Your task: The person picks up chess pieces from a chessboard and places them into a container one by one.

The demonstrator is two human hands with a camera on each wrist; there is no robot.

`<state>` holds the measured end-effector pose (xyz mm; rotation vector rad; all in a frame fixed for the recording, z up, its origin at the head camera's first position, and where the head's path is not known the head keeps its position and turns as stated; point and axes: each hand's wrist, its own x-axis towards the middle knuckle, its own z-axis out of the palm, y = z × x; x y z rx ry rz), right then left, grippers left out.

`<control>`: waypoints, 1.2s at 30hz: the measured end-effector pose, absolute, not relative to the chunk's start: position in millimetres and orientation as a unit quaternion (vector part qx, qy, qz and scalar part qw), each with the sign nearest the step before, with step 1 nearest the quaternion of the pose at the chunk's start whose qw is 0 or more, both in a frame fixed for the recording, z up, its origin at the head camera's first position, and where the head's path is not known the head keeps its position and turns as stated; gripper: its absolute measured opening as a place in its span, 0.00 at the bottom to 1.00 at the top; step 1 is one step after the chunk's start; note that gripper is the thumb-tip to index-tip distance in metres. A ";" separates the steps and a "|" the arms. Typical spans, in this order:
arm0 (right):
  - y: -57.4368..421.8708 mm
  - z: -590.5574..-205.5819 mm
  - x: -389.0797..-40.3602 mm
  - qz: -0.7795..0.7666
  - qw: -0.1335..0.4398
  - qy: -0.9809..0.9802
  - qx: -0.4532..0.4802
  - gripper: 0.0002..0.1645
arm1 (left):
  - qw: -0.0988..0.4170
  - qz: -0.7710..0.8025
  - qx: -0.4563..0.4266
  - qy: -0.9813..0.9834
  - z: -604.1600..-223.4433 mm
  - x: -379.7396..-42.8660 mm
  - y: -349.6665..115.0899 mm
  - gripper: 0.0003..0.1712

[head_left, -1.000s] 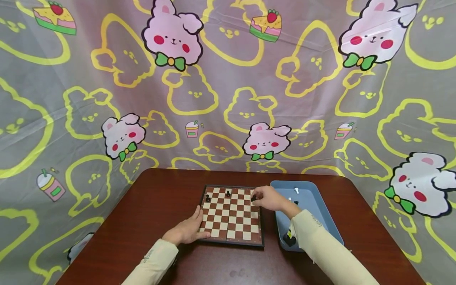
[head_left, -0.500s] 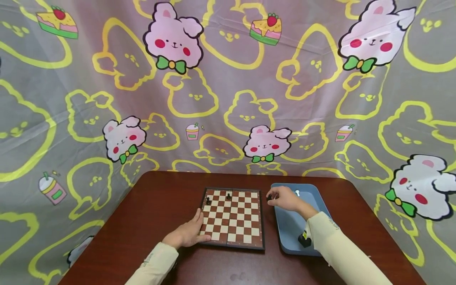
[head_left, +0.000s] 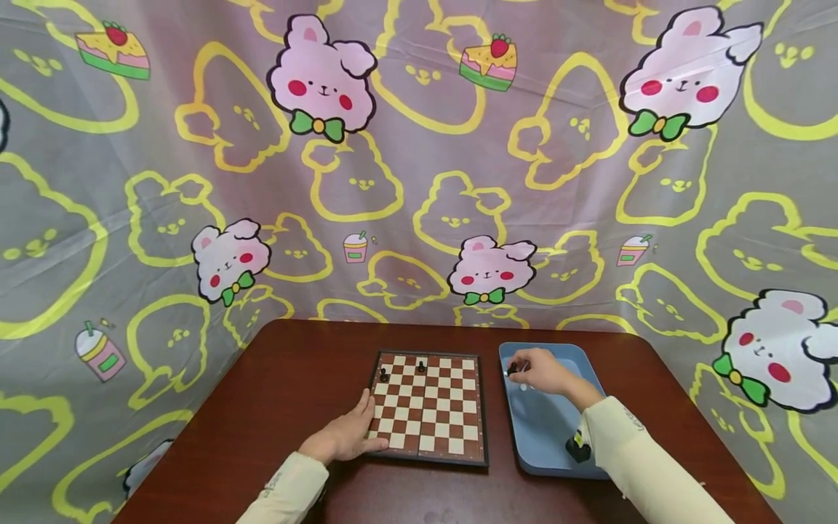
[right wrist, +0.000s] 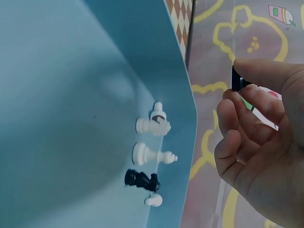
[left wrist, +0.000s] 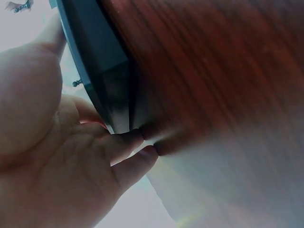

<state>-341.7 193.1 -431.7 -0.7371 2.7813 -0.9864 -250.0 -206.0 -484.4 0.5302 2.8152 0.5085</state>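
Observation:
A brown-and-cream chessboard [head_left: 432, 415] with a dark frame lies on the table. One black chess piece [head_left: 384, 376] stands at its far left and another black chess piece [head_left: 421, 367] on the far row. My left hand [head_left: 347, 434] rests against the board's near left corner, fingers extended along the edge. Above the far left part of a blue tray [head_left: 540, 437], my right hand [head_left: 548, 372] pinches a black chess piece [right wrist: 236, 80] between thumb and forefinger; its kind is partly hidden. Inside the tray lie several white chess pieces [right wrist: 152, 154] and a black knight [right wrist: 141, 180].
The tray stands right of the board on the dark red-brown table [head_left: 294, 378]. A black object with a yellow mark [head_left: 578, 446] sits at my right wrist, over the tray's near right part. A patterned curtain [head_left: 406, 189] surrounds the table.
My right hand has moved right from the board's far right corner to over the tray, carrying the black chess piece off the board. The left hand stays at the board's corner.

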 end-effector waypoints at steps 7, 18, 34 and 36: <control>203.4 -431.3 -339.7 -0.321 0.063 0.916 -0.233 0.09 | 0.117 0.172 0.180 0.961 -484.0 -249.2 -206.4 0.57; 219.8 -434.0 -339.2 -0.319 0.087 0.918 -0.219 0.09 | 0.120 0.169 0.181 0.961 -484.0 -249.7 -206.2 0.58; 242.5 -444.0 -342.3 -0.280 0.072 0.935 -0.208 0.08 | 0.115 0.165 0.185 0.962 -477.1 -246.9 -205.2 0.55; 243.9 -445.4 -341.8 -0.275 0.072 0.938 -0.201 0.07 | 0.114 0.167 0.187 0.961 -475.5 -245.7 -204.6 0.55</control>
